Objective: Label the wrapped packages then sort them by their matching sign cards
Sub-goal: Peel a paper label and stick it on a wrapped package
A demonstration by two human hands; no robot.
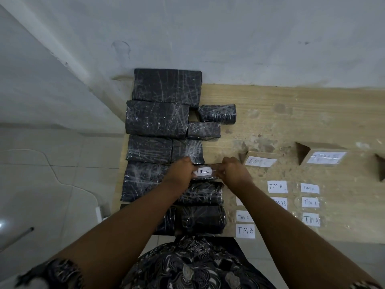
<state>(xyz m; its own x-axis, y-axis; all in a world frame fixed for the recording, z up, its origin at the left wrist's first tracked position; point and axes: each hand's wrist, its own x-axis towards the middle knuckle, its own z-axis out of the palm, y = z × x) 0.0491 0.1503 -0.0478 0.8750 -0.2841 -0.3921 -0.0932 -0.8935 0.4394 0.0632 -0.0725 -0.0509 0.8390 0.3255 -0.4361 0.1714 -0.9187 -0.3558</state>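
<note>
Several black wrapped packages [158, 119] lie in a column along the left side of the wooden table [291, 113]. A small black package carries a white label reading TIM C [203, 171]. My left hand [183, 171] grips its left end and my right hand [234, 171] grips its right end, fingers curled over the label's edges. Folded cardboard sign cards stand to the right: TIM C [260, 161] closest to my right hand, and another with a blurred label [325, 157]. Loose white labels lie in front of them, such as TIM B [277, 186] and TIM A [309, 188].
A third sign card [380, 166] is cut off at the right edge. More labels, including TIM B [245, 230], lie near the table's front edge. A white wall rises behind the table. Tiled floor and a dark-tipped rod [19, 236] are at the left.
</note>
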